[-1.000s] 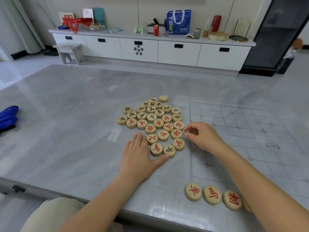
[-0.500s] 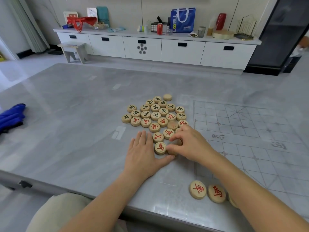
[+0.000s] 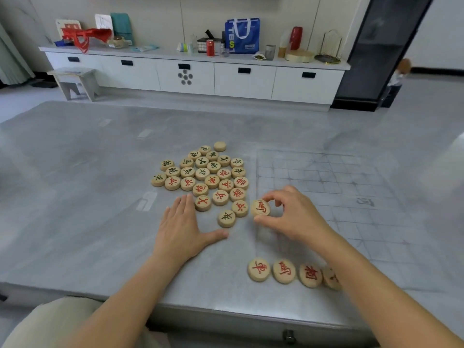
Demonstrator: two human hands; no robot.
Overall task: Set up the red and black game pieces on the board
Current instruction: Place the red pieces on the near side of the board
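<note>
Your right hand (image 3: 292,214) pinches a red horse piece (image 3: 260,208) between thumb and fingertips just beside the loose pile (image 3: 203,172), evidently bound for the near row (image 3: 283,271) on the faint board (image 3: 326,187), while your left hand (image 3: 184,227) lies flat, fingers straight.

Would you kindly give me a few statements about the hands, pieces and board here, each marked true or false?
1. The right hand pinches a red-marked piece between thumb and fingers. True.
2. The left hand grips a black-marked piece. False: it rests flat on the table, holding nothing.
3. A row of red-marked pieces lies nearer the person than the pile. True.
4. The pile holds only red-marked pieces. False: it also holds dark-marked ones.
5. The board lies left of the pile. False: it lies to its right.
</note>
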